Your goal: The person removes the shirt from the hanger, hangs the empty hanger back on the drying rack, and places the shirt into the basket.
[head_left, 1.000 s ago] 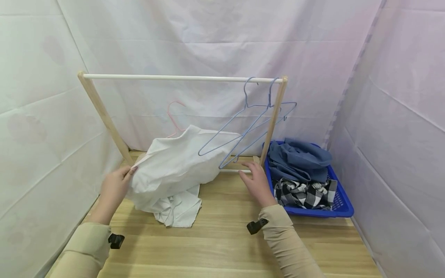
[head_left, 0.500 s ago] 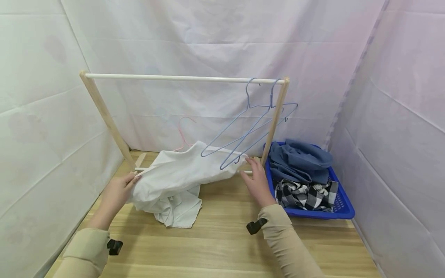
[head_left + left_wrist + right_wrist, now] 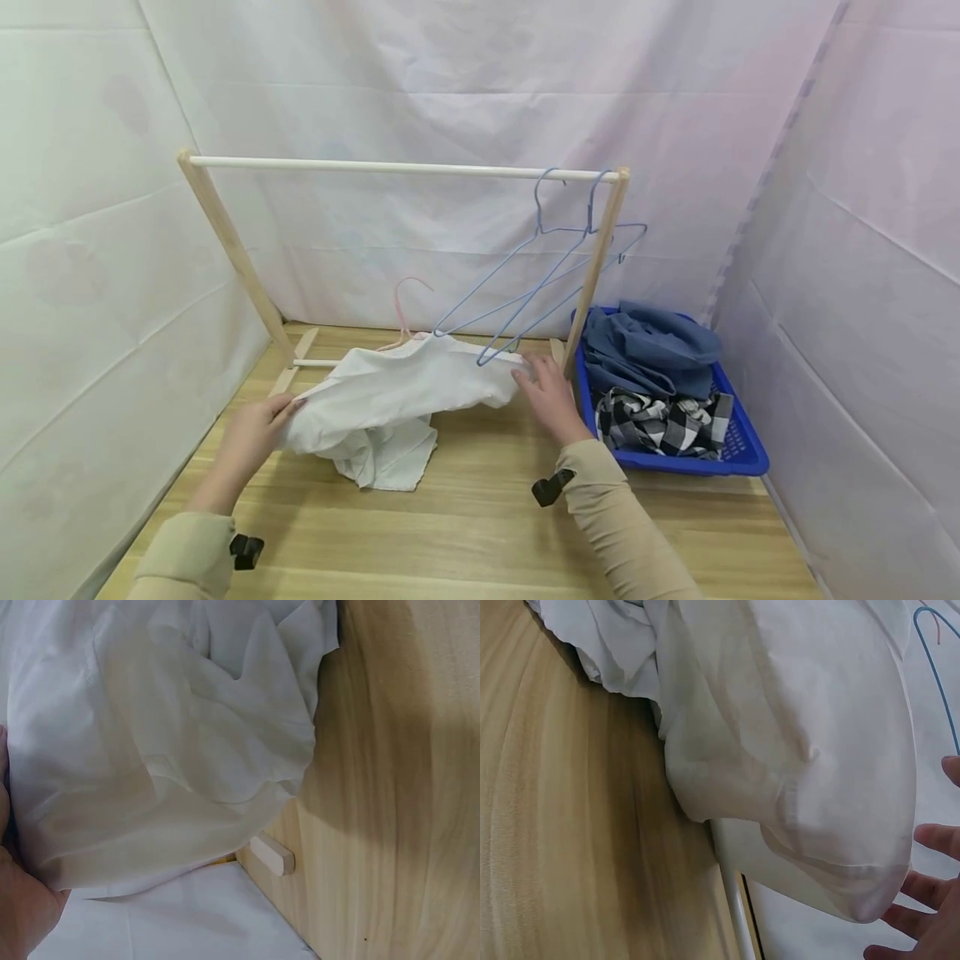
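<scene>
A white garment (image 3: 390, 396) with a pink hanger (image 3: 405, 304) in its neck sags over the rack's lower bar (image 3: 315, 362) onto the wooden table (image 3: 465, 517). My left hand (image 3: 279, 410) pinches the garment's left edge; in the left wrist view the cloth (image 3: 165, 750) bunches against my palm (image 3: 19, 915). My right hand (image 3: 534, 379) touches the garment's right end with straight, spread fingers (image 3: 930, 900), and the cloth (image 3: 795, 735) hangs just beside them.
Two blue hangers (image 3: 540, 275) hang at the right end of the white rail (image 3: 375, 167) of the wooden rack. A blue basket (image 3: 738, 462) with blue and checked clothes stands to the right. Fabric walls close in on all sides.
The white garment and pink hanger have come down from mid-height to rest low over the bar and table. Both hands dropped slightly with it.
</scene>
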